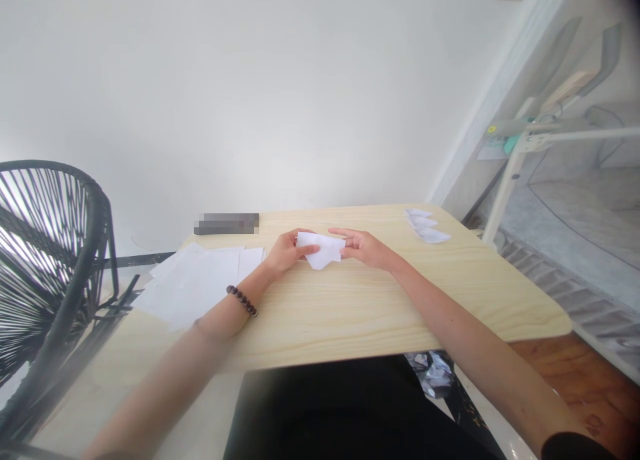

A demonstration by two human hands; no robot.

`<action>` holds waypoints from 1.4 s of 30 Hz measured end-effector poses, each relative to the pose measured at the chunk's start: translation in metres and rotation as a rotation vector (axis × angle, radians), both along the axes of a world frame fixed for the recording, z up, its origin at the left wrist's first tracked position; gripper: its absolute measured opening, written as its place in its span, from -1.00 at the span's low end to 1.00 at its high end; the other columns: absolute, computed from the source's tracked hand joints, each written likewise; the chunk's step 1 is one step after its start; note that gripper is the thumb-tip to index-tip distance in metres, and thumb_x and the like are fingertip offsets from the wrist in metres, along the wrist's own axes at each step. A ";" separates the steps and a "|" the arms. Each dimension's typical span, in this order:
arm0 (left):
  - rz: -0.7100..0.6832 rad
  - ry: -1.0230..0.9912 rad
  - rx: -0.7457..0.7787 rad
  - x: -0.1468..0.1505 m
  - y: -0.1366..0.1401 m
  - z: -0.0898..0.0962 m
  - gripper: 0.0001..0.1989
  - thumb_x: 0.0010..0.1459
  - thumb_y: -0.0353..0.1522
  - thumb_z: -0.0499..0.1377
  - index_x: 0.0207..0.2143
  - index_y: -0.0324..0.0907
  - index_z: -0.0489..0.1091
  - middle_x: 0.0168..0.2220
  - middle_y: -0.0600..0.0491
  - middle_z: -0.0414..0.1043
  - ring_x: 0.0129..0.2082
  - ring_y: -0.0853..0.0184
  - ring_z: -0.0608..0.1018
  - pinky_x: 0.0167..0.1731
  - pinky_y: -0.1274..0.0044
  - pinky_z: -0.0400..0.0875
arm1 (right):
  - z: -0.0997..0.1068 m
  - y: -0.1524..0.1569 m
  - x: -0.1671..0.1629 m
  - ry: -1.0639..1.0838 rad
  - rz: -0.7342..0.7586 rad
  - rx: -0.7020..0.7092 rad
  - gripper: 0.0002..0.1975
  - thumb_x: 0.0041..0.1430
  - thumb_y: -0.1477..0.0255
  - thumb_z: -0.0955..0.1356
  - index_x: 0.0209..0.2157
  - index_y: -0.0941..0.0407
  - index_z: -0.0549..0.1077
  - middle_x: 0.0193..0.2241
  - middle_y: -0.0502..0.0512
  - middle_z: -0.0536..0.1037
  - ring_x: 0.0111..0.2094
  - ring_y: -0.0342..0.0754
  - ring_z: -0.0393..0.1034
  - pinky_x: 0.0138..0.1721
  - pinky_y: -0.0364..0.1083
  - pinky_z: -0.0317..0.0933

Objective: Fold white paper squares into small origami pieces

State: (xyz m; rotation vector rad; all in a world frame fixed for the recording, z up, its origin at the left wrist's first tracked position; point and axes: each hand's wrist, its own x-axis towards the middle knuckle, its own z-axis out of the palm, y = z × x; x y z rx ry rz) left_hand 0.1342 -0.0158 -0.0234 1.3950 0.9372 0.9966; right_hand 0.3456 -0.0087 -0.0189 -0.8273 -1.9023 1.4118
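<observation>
Between my two hands, above the middle of the table, is a small folded piece of white paper (323,250). My left hand (289,250) grips its left side, thumb across the front and fingers behind. On the opposite edge, my right hand (364,248) pinches the paper between thumb and fingers, with the index finger stretched out above it. Several sheets of white paper (200,283) lie loosely overlapped on the table to the left. Toward the back right rest several small folded white paper pieces (427,227) in a row. A beaded bracelet circles my left wrist.
The light wooden table (350,327) stands against a white wall. A dark pixelated object (227,224) lies at its back left edge. At the left is a black woven chair (50,260); a white metal frame (510,180) stands at the right. Something silvery and crumpled (435,375) shows below the front edge.
</observation>
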 end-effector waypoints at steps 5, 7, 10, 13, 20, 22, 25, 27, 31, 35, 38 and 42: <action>0.035 0.012 0.003 -0.002 0.001 0.000 -0.53 -0.21 -0.30 0.27 -0.20 -0.29 0.28 -0.30 -0.06 0.42 -0.29 0.24 0.46 -0.31 0.36 0.38 | -0.001 -0.001 0.001 0.110 0.036 -0.160 -0.39 -0.06 0.52 0.31 0.08 0.16 0.09 -0.28 0.11 0.49 -0.29 -0.11 0.39 -0.15 0.01 0.23; 0.060 0.016 0.026 -0.003 0.002 -0.001 -0.52 -0.21 -0.28 0.27 -0.20 -0.29 0.28 -0.30 -0.06 0.41 -0.29 0.24 0.46 -0.30 0.35 0.38 | -0.003 -0.002 -0.002 0.161 0.033 -0.194 -0.47 -0.05 0.47 0.32 0.01 0.18 0.18 -0.27 0.13 0.48 -0.30 -0.11 0.40 -0.16 0.00 0.25; 0.060 0.036 0.056 -0.003 0.002 -0.001 -0.52 -0.21 -0.28 0.27 -0.19 -0.29 0.28 -0.30 -0.05 0.41 -0.29 0.25 0.46 -0.31 0.37 0.38 | -0.006 -0.004 -0.009 0.149 -0.013 -0.177 -0.62 -0.02 0.36 0.31 -0.15 0.24 0.34 -0.32 0.17 0.49 -0.34 -0.10 0.41 -0.24 -0.04 0.31; 0.054 0.066 0.091 -0.002 0.000 -0.001 -0.51 -0.20 -0.28 0.26 -0.18 -0.27 0.28 -0.33 -0.03 0.40 -0.33 0.28 0.45 -0.37 0.43 0.39 | -0.010 -0.005 -0.015 0.054 -0.095 -0.110 -0.63 -0.04 0.28 0.32 -0.27 0.29 0.41 -0.41 0.19 0.51 -0.43 -0.10 0.41 -0.36 -0.08 0.34; 0.018 0.041 0.087 -0.003 0.002 -0.004 -0.54 -0.17 -0.31 0.24 -0.16 -0.29 0.32 -0.31 -0.04 0.41 -0.35 0.31 0.45 -0.35 0.46 0.39 | -0.013 -0.001 -0.015 -0.037 -0.207 -0.001 -0.62 -0.05 0.22 0.31 -0.35 0.28 0.44 -0.55 0.15 0.51 -0.53 -0.12 0.41 -0.49 -0.15 0.34; -0.022 0.012 0.048 -0.005 0.004 -0.003 -0.53 -0.16 -0.32 0.24 -0.15 -0.30 0.32 -0.31 -0.04 0.42 -0.34 0.30 0.46 -0.32 0.43 0.39 | -0.012 0.000 -0.012 -0.057 -0.195 -0.002 -0.62 -0.04 0.22 0.31 -0.34 0.28 0.44 -0.55 0.15 0.52 -0.54 -0.12 0.41 -0.50 -0.16 0.34; -0.151 -0.012 -0.025 -0.009 0.002 0.002 -0.55 -0.14 -0.34 0.23 -0.13 -0.29 0.32 -0.30 -0.04 0.43 -0.31 0.29 0.47 -0.25 0.40 0.36 | -0.012 0.003 -0.008 -0.054 -0.198 -0.017 -0.63 -0.03 0.22 0.30 -0.35 0.27 0.44 -0.56 0.14 0.51 -0.54 -0.12 0.41 -0.50 -0.15 0.34; -0.296 -0.004 -0.102 -0.011 -0.001 0.007 -0.59 -0.11 -0.36 0.21 -0.14 -0.28 0.34 -0.28 -0.04 0.44 -0.25 0.27 0.46 -0.17 0.39 0.32 | -0.012 0.004 -0.007 -0.043 -0.200 -0.026 -0.64 -0.04 0.22 0.31 -0.35 0.25 0.44 -0.55 0.13 0.51 -0.53 -0.11 0.42 -0.49 -0.14 0.35; -0.364 -0.012 -0.154 -0.014 -0.003 0.009 -0.60 -0.11 -0.37 0.22 -0.16 -0.28 0.34 -0.31 -0.07 0.45 -0.25 0.27 0.47 -0.12 0.37 0.29 | -0.013 0.006 -0.005 -0.024 -0.217 -0.046 -0.64 -0.06 0.21 0.32 -0.36 0.24 0.44 -0.53 0.13 0.51 -0.53 -0.11 0.42 -0.50 -0.14 0.36; -0.275 -0.009 -0.126 -0.016 0.001 0.002 -0.65 -0.08 -0.34 0.21 -0.22 -0.34 0.34 -0.36 -0.12 0.46 -0.28 0.24 0.49 -0.17 0.35 0.34 | -0.014 0.005 -0.003 0.007 -0.275 -0.050 -0.62 -0.06 0.19 0.32 -0.35 0.24 0.43 -0.57 0.11 0.50 -0.56 -0.11 0.41 -0.53 -0.13 0.35; -0.189 0.006 -0.097 -0.015 0.003 -0.003 -0.68 -0.06 -0.30 0.20 -0.27 -0.35 0.35 -0.36 -0.14 0.46 -0.31 0.24 0.50 -0.21 0.36 0.38 | -0.013 0.003 -0.006 0.030 -0.310 -0.027 -0.61 -0.06 0.18 0.31 -0.35 0.24 0.43 -0.55 0.12 0.51 -0.54 -0.10 0.41 -0.51 -0.13 0.35; -0.101 0.039 -0.091 -0.011 0.004 -0.005 -0.65 -0.07 -0.27 0.20 -0.26 -0.35 0.36 -0.32 -0.15 0.45 -0.34 0.24 0.51 -0.26 0.39 0.42 | -0.010 -0.002 -0.011 0.047 -0.318 0.005 -0.59 -0.06 0.16 0.30 -0.36 0.25 0.44 -0.54 0.14 0.51 -0.51 -0.08 0.42 -0.50 -0.13 0.35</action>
